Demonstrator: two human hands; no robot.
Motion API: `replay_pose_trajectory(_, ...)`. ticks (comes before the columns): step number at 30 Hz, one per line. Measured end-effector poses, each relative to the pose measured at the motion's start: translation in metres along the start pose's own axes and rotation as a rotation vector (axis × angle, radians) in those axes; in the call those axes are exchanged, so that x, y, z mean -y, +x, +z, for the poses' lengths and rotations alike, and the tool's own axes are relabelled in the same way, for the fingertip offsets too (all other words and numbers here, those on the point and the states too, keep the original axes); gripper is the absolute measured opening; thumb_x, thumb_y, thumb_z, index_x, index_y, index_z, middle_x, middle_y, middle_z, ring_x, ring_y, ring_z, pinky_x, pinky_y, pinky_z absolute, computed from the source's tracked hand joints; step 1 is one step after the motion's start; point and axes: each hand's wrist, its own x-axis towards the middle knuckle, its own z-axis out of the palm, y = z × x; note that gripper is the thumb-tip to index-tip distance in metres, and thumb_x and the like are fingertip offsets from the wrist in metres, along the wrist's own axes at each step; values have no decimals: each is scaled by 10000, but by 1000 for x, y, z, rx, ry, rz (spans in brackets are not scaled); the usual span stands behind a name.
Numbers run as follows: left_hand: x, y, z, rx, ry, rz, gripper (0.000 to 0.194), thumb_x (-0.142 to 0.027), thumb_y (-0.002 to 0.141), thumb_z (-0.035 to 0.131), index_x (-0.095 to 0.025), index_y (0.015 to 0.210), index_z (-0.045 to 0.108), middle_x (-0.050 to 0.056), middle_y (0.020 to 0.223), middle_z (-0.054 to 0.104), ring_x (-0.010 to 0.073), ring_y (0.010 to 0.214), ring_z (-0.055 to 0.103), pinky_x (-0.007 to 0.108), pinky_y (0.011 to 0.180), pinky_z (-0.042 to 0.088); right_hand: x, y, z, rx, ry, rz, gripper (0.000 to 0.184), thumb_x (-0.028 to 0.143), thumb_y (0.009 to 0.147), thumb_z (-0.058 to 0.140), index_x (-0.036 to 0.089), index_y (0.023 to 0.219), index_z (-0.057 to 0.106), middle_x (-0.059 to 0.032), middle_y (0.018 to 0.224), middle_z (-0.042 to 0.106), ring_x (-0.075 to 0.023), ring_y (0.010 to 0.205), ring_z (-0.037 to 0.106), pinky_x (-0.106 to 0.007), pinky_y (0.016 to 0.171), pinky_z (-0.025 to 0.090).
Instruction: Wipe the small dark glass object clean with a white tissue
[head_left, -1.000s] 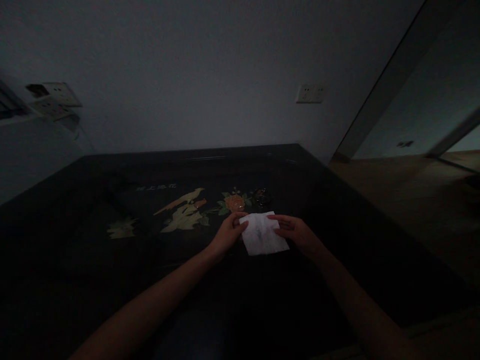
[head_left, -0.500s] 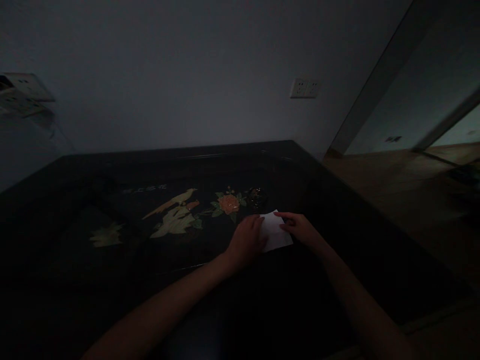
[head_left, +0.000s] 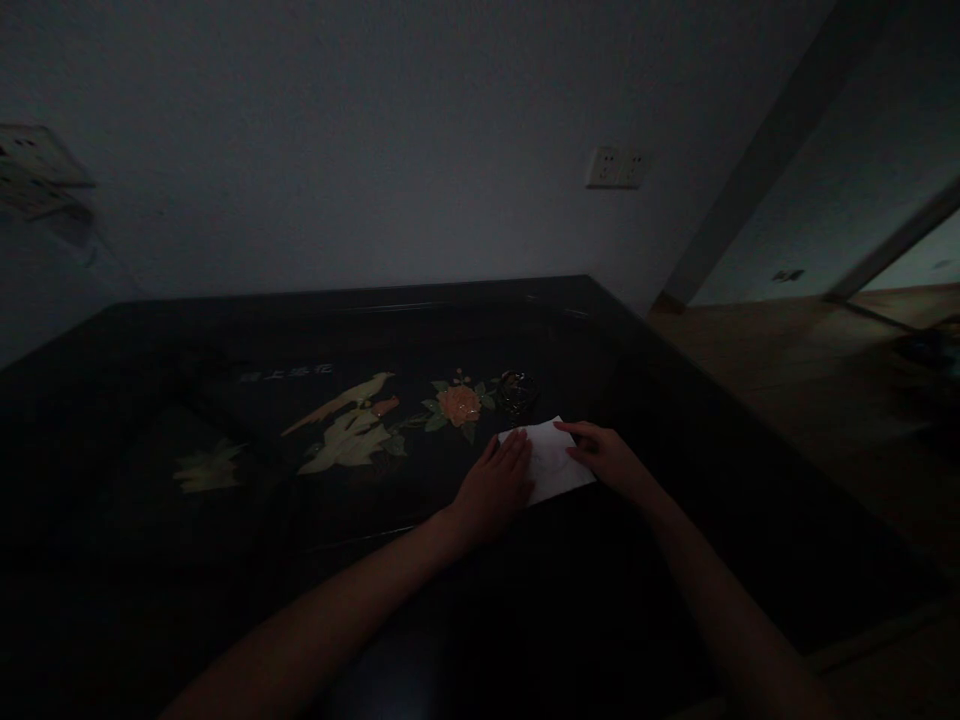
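Observation:
A white sheet of paper (head_left: 553, 465) lies on the dark glossy table (head_left: 450, 600). My left hand (head_left: 499, 485) rests flat on the left part of the paper, its fingers stretched out. At the right edge, my right hand (head_left: 604, 458) holds the paper, with the index finger at its top corner and the thumb on it a little lower. The other right fingers are curled and partly hidden. Just beyond the paper is a dark shiny ring-shaped thing (head_left: 517, 390), too dim to name.
The tabletop bears a pink flower (head_left: 459, 404), pale birds (head_left: 349, 440) and a yellowish leaf shape (head_left: 210, 468). Behind it, a wall carries a double socket (head_left: 616, 168) and more sockets (head_left: 37, 165) at left. Wooden floor (head_left: 757, 335) lies right of the table. The room is dim.
The paper shows wider, with its left corner now visible above my left hand. My left fingers have flattened out over it. My right hand stays at the right edge.

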Motion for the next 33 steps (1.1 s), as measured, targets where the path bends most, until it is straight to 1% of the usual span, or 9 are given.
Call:
replay_pose_trajectory(6,4,1,0,50,-21,-33,667,-468,963,330,-34,1465,268,196,1553,256,274,1449,229,431,1172,215,-12,2,-3,10,-64,-86,433,157,752,574,192,1170,679,-89,1090,659,-126,621,543,-295,608,491)
replay_pose_trajectory(9,4,0,-3,52,-26,-36,683,-484,961,319,-40,1474,246,185,1561,243,267,1454,213,420,1180,194,-15,2,4,-65,-174,-125,445,127,766,557,196,1193,658,-101,1130,630,-145,679,583,-327,672,527)
replay_pose_trajectory(11,4,0,-3,56,-29,-38,679,-481,960,322,-45,1475,249,177,1564,241,264,1456,208,412,1184,179,-12,1,14,-210,-288,-128,451,134,810,509,170,1245,619,-130,1148,603,-205,847,621,-390,795,535)
replay_pose_trajectory(13,4,0,-3,57,-32,-39,674,-478,960,323,-47,1473,254,173,1565,241,262,1457,205,410,1184,176,-6,0,27,-324,-404,-154,426,186,880,451,103,1272,594,-187,1194,584,-282,1097,575,-449,961,472)
replay_pose_trajectory(15,4,0,-3,57,-36,-39,670,-472,960,323,-47,1473,257,170,1565,243,256,1460,198,408,1182,183,0,-1,40,-289,-498,-187,443,232,932,381,69,1303,560,-215,1269,572,-299,1177,539,-466,1011,439)
replay_pose_trajectory(18,3,0,-3,57,-35,-42,662,-469,960,316,-50,1471,266,164,1563,250,254,1461,194,425,1180,186,5,-5,49,-151,-631,-207,483,287,975,297,87,1372,485,-195,1414,503,-302,1304,457,-543,1069,358)
replay_pose_trajectory(24,6,1,-7,83,-33,-72,711,-535,949,290,-67,1482,247,158,1570,230,261,1464,185,465,1176,175,1,-14,40,21,-806,-140,601,489,983,246,161,1483,309,-139,1552,309,-299,1447,247,-658,1110,177)
replay_pose_trajectory(29,11,0,-8,86,-39,-62,729,-567,945,253,-85,1492,227,141,1581,201,247,1470,164,456,1181,152,3,-16,36,93,-865,-75,693,595,953,206,185,1512,202,-80,1590,189,-313,1471,148,-679,1113,130)
replay_pose_trajectory(33,12,-1,-9,110,-49,-59,761,-591,937,240,-76,1497,211,143,1581,192,254,1469,164,467,1179,158,7,-15,35,118,-879,-42,716,616,944,180,184,1515,178,-61,1596,157,-317,1475,115,-670,1120,131)
